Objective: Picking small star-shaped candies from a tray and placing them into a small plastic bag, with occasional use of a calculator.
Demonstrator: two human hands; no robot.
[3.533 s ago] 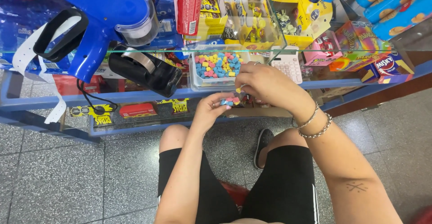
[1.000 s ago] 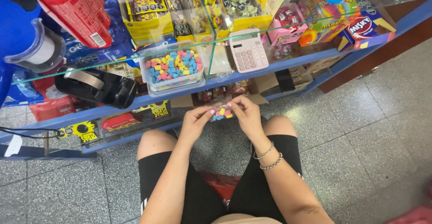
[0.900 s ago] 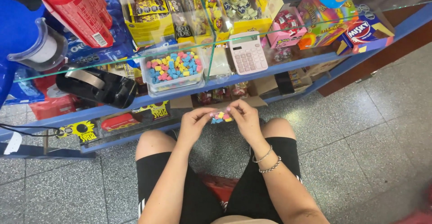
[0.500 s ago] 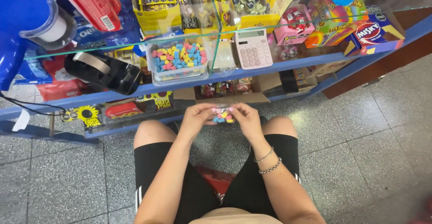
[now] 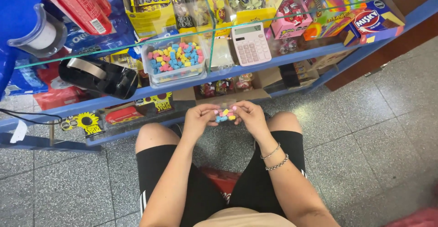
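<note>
I sit in front of a glass counter with both hands raised over my knees. My left hand (image 5: 197, 120) and my right hand (image 5: 250, 116) are brought together, and between their fingers sits a small cluster of wrapped candies (image 5: 225, 115) in pink, blue and yellow. Both hands curl around that cluster. My right wrist wears two bracelets. On the counter straight ahead stands a clear plastic box (image 5: 174, 62) filled with the same kind of colourful candies.
A white calculator (image 5: 250, 43) lies right of the candy box, a black tape dispenser (image 5: 98, 76) to its left. Boxes and packets of sweets fill the glass shelves behind. A red stool (image 5: 219, 184) shows between my legs. Grey speckled floor tiles lie all around.
Earlier my right hand reached up beside the candy box; both hands then came down together over my knees with candies between them. The view has tilted slightly.
</note>
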